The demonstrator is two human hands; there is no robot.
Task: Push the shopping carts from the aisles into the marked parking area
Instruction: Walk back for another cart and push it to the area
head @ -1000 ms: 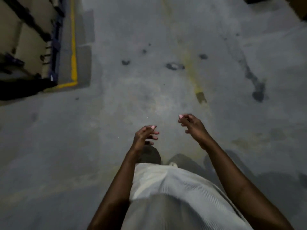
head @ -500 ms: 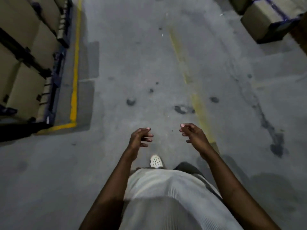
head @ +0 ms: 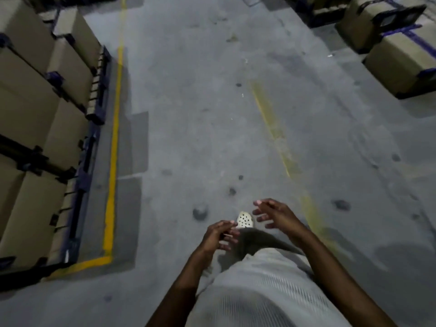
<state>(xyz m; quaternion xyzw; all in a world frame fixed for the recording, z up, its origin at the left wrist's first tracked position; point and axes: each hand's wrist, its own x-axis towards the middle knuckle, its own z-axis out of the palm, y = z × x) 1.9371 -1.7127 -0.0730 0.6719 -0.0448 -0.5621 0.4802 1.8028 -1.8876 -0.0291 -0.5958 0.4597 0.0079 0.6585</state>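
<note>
No shopping cart shows in the head view. My left hand (head: 218, 234) hangs in front of me over the grey concrete floor (head: 200, 114), fingers loosely curled and holding nothing. My right hand (head: 274, 214) is a little higher and to the right, fingers spread and relaxed, also holding nothing. A bright yellow painted line (head: 113, 149) runs along the left and turns a corner at the lower left. A faded yellow line (head: 278, 142) runs up the middle of the aisle. My white perforated shoe (head: 245, 219) shows between the hands.
Stacked cardboard boxes (head: 35, 102) on dark blue pallets line the left side behind the yellow line. More taped boxes (head: 398, 55) sit at the upper right. The aisle between them is stained concrete with dark spots.
The view has advanced up the aisle and tilted up, so more boxes appear on both sides. My hands have drawn closer together and my right fingers have spread.
</note>
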